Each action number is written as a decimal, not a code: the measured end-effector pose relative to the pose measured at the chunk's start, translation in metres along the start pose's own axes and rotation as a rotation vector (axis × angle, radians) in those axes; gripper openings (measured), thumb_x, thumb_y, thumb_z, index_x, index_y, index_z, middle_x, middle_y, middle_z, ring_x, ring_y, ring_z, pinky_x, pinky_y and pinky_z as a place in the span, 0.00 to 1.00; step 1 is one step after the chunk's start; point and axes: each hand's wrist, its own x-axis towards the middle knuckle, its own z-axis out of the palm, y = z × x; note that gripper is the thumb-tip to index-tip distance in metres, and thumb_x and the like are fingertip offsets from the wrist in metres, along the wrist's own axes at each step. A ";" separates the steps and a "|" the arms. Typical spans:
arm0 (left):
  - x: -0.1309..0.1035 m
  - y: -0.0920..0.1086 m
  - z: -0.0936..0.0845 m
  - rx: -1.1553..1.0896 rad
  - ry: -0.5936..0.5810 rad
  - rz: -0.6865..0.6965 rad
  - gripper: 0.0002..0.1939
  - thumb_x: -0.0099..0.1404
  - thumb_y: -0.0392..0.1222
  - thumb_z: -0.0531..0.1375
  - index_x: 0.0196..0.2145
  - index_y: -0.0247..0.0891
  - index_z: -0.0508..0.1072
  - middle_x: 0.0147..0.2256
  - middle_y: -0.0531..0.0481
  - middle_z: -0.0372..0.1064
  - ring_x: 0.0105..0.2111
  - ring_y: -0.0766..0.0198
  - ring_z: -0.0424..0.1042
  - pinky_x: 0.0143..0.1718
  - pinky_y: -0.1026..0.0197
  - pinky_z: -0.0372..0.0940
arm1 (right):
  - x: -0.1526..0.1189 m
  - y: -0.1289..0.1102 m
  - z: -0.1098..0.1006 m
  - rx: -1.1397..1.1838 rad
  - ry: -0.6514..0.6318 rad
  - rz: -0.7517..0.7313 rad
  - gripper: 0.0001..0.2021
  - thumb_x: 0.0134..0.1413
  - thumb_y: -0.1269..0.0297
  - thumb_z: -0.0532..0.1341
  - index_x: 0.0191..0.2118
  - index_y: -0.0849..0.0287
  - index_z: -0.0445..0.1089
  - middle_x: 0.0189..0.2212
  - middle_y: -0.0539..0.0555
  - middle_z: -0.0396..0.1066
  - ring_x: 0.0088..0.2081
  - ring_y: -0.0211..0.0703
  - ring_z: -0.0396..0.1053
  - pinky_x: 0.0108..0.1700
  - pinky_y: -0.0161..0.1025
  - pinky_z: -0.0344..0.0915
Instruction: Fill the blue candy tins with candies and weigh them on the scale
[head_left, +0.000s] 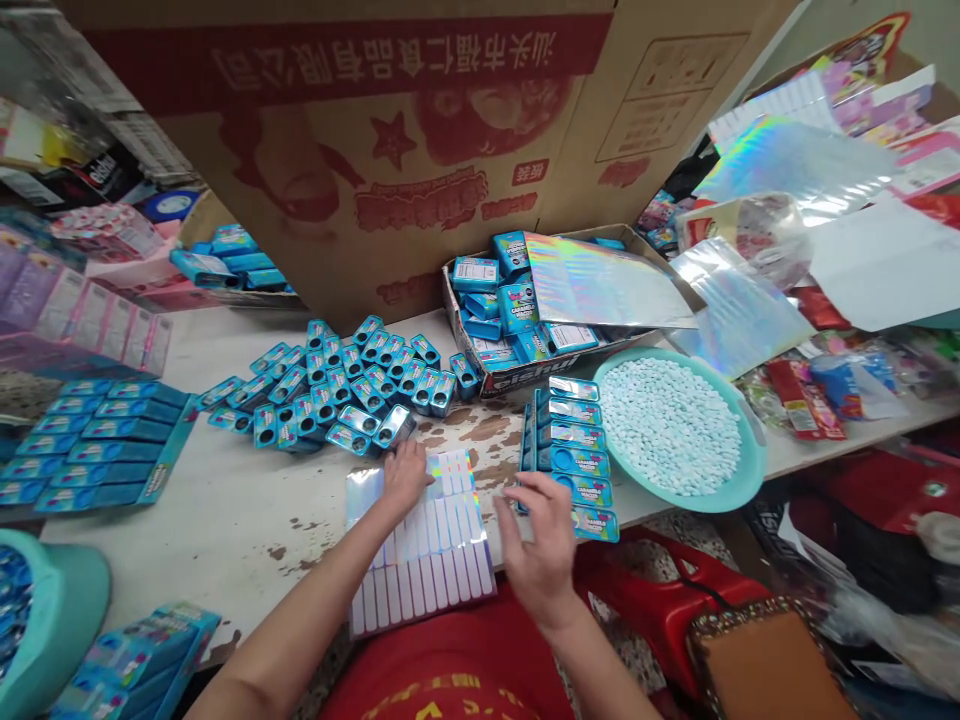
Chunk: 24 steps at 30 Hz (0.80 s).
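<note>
My left hand (406,478) reaches over the top of a sticker sheet (424,575) with rows of narrow pale strips and a shiny rainbow edge. Its fingers are closed at the lower end of a small blue candy box (394,427), partly hiding it. My right hand (541,540) hovers at the sheet's right side, fingers curved and thumb apart, with nothing visible between them. Just beyond it stands a row of blue candy boxes (574,437). Many loose blue boxes with round dark holes (322,385) lie in a pile behind my left hand.
A turquoise basin (754,455) holds pale candies at the right. Behind stand an open carton (510,378) of blue boxes and a large cardboard box (360,130). Shiny sheets (742,300) lie at right. Packed blue boxes (112,440) and another basin (75,600) are at left.
</note>
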 end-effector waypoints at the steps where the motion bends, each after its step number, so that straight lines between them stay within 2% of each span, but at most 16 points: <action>1: 0.000 0.001 0.001 -0.017 0.006 -0.004 0.19 0.57 0.38 0.60 0.46 0.35 0.65 0.51 0.38 0.62 0.55 0.49 0.57 0.51 0.48 0.53 | -0.010 0.000 0.012 0.042 -0.056 0.015 0.07 0.55 0.73 0.58 0.40 0.56 0.65 0.39 0.55 0.64 0.42 0.44 0.64 0.42 0.44 0.65; 5: -0.004 -0.003 0.006 -0.112 -0.003 0.008 0.13 0.61 0.36 0.54 0.44 0.35 0.65 0.42 0.42 0.70 0.47 0.53 0.67 0.47 0.53 0.57 | -0.037 0.021 0.059 0.060 -0.262 0.068 0.08 0.57 0.72 0.54 0.41 0.57 0.66 0.38 0.56 0.66 0.42 0.45 0.65 0.42 0.44 0.66; 7: -0.009 -0.005 0.007 -0.166 -0.021 0.042 0.12 0.62 0.35 0.52 0.45 0.38 0.65 0.37 0.47 0.72 0.41 0.58 0.70 0.42 0.58 0.58 | -0.044 0.034 0.081 -0.030 -0.355 0.088 0.12 0.57 0.72 0.54 0.46 0.58 0.66 0.41 0.59 0.65 0.44 0.48 0.64 0.43 0.45 0.67; 9: -0.013 -0.006 0.007 -0.227 -0.006 0.093 0.12 0.63 0.35 0.50 0.45 0.41 0.65 0.36 0.50 0.72 0.38 0.61 0.71 0.39 0.62 0.59 | -0.048 0.043 0.101 -0.152 -0.447 0.082 0.17 0.57 0.72 0.54 0.51 0.58 0.65 0.45 0.61 0.65 0.45 0.51 0.64 0.43 0.47 0.67; 13: -0.018 -0.002 0.003 -0.402 0.078 0.152 0.10 0.62 0.34 0.50 0.42 0.40 0.65 0.33 0.52 0.72 0.35 0.62 0.71 0.35 0.64 0.58 | -0.063 0.053 0.126 -0.312 -0.552 -0.016 0.21 0.56 0.74 0.53 0.56 0.58 0.61 0.50 0.62 0.65 0.48 0.53 0.63 0.46 0.50 0.64; 16: -0.015 0.000 -0.003 -0.428 0.104 0.130 0.09 0.61 0.32 0.51 0.39 0.39 0.66 0.30 0.53 0.70 0.32 0.63 0.70 0.34 0.64 0.58 | -0.078 0.055 0.125 -0.336 -0.506 -0.086 0.19 0.56 0.74 0.53 0.54 0.60 0.62 0.52 0.62 0.65 0.52 0.53 0.60 0.49 0.49 0.62; 19: -0.008 -0.001 -0.007 -0.403 0.126 0.144 0.09 0.61 0.32 0.51 0.39 0.38 0.67 0.32 0.51 0.71 0.34 0.62 0.70 0.37 0.61 0.59 | -0.082 0.050 0.110 -0.319 -0.440 -0.110 0.09 0.57 0.70 0.55 0.44 0.61 0.67 0.49 0.61 0.67 0.50 0.52 0.62 0.48 0.46 0.61; 21: -0.003 -0.002 -0.008 -0.391 0.134 0.158 0.09 0.62 0.32 0.51 0.38 0.38 0.68 0.34 0.49 0.72 0.38 0.60 0.70 0.42 0.58 0.58 | -0.075 0.042 0.092 -0.302 -0.425 -0.109 0.04 0.59 0.68 0.55 0.35 0.59 0.67 0.41 0.59 0.71 0.44 0.49 0.65 0.43 0.44 0.61; 24: 0.002 -0.001 -0.012 -0.374 0.144 0.162 0.10 0.63 0.31 0.50 0.37 0.38 0.70 0.36 0.45 0.72 0.43 0.56 0.68 0.48 0.52 0.56 | -0.053 0.024 0.057 -0.258 -0.413 -0.090 0.08 0.61 0.66 0.54 0.30 0.58 0.64 0.25 0.52 0.69 0.31 0.44 0.65 0.36 0.40 0.59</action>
